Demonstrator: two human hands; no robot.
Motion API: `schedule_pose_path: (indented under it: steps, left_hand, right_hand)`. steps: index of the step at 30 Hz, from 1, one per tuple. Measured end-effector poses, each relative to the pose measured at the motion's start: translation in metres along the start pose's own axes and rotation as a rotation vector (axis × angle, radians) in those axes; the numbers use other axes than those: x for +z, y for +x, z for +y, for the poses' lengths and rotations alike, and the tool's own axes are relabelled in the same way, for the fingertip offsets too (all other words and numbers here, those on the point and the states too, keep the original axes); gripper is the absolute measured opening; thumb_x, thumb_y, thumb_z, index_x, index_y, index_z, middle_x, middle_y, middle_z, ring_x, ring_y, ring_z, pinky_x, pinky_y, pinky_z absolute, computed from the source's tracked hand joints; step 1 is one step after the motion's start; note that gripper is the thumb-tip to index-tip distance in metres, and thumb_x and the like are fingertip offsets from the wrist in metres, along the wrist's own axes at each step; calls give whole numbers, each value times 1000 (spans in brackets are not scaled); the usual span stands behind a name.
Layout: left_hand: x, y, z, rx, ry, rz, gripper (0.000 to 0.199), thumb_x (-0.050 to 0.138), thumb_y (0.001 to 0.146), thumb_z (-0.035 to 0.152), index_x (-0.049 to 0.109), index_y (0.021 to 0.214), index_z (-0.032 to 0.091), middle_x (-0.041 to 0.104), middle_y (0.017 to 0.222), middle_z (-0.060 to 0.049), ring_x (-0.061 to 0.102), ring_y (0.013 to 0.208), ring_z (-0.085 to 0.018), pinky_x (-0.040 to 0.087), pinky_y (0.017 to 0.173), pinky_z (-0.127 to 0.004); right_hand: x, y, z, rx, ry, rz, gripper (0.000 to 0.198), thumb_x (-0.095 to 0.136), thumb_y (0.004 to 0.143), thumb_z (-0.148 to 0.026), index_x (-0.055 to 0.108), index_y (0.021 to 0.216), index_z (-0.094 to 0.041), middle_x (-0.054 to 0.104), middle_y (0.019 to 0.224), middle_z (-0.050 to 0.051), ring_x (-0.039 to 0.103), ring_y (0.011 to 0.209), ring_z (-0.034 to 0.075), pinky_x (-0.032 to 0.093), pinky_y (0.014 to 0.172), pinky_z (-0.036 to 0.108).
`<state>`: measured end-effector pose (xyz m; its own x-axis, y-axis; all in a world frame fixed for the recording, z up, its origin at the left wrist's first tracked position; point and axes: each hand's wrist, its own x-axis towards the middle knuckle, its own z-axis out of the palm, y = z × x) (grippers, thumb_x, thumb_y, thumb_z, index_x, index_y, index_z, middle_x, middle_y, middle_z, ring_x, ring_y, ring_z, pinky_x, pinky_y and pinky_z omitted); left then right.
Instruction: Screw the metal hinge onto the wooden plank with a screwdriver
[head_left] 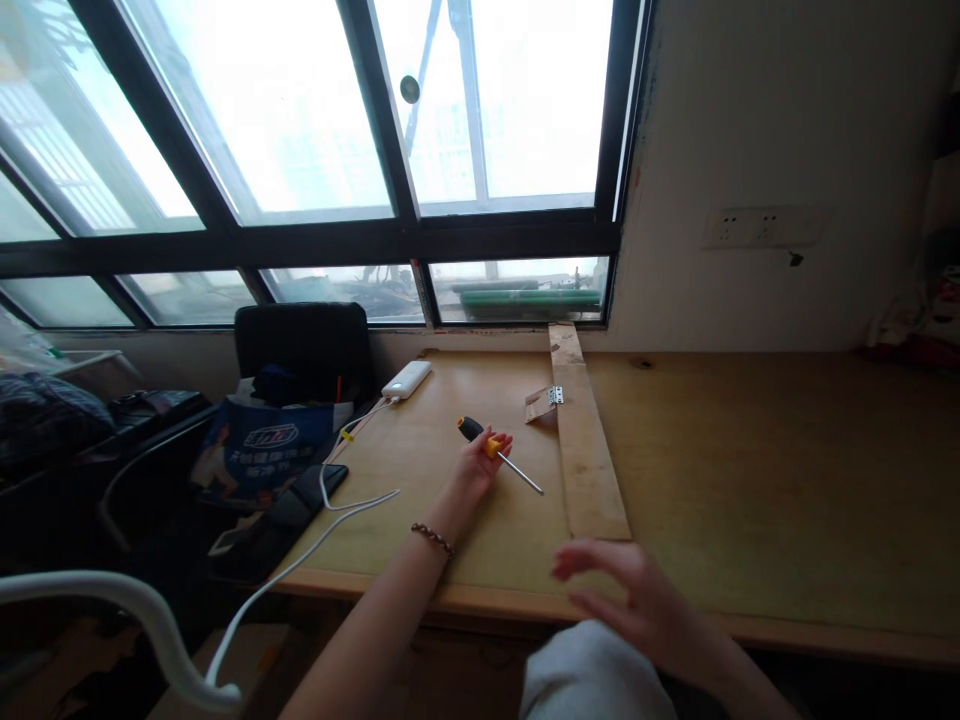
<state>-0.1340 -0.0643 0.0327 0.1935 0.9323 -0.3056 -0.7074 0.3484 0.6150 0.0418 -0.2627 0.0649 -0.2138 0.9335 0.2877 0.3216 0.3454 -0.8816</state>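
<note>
My left hand point(484, 465) is closed round a screwdriver point(472, 430) with a black and orange handle, held just over the table. Its metal shaft points down to the right. A long wooden board point(589, 450) lies on the table to the right of it. On the board's left edge sits a small metal hinge point(555, 395), joined to a short wooden piece point(540, 405). My right hand point(626, 580), somewhat blurred, hovers near the board's close end with thumb and fingers apart and nothing between them.
A white power strip point(407, 380) lies at the table's left edge, its white cable point(322, 490) trailing off the front. Further left are a blue bag point(262, 450) and a black chair point(304, 345). Beyond the wooden table point(750, 480) stands a wall with sockets point(765, 227).
</note>
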Motion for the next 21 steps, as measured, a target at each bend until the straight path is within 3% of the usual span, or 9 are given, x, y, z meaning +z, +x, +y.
schedule_pose_path:
  steps: [2,4,8,12,15,18,21]
  left_hand:
    - [5,-5,-4,16,23,-136,3,56,76,7,56,79,9,65,79,-10,66,78,-18,55,73,-30]
    - [16,-10,-6,112,45,-267,17,58,72,4,56,87,11,65,85,-8,65,86,-19,52,84,-37]
    - [49,-16,-4,549,297,-461,34,62,72,10,51,102,22,63,92,-1,60,96,-19,45,91,-45]
    - [77,-8,-11,1069,978,-668,22,51,80,12,57,99,21,64,99,-6,54,107,-20,35,101,-46]
    - [80,4,-30,1356,1354,-832,29,40,84,8,62,97,23,66,101,-5,48,116,-19,23,108,-48]
    - [71,13,-54,1528,1432,-806,29,41,85,10,64,95,25,63,110,-3,42,123,-19,24,108,-48]
    - [60,16,-67,1541,1429,-690,32,42,85,11,62,105,26,55,125,-5,33,130,-20,27,107,-49]
  right_hand:
    - [-26,27,10,31,108,78,25,56,81,-41,64,92,-19,68,85,6,63,80,18,50,74,29]
    - [-45,57,23,46,232,208,28,54,81,-44,63,83,-17,67,72,4,62,66,15,50,63,27]
    - [-57,98,55,45,313,359,36,53,79,-51,60,76,-16,58,53,0,51,45,11,41,44,23]
    - [-52,104,77,143,505,227,48,48,76,-62,58,79,-15,60,55,3,52,42,12,40,40,23]
    - [-49,101,81,249,733,97,58,38,77,-69,55,89,-15,64,64,7,57,47,15,42,40,25]
    - [-48,98,79,269,755,48,46,51,75,-60,54,88,-16,64,65,5,57,48,15,42,41,24]
    - [-49,98,75,264,677,79,35,64,71,-46,52,87,-17,61,61,0,51,42,10,37,37,20]
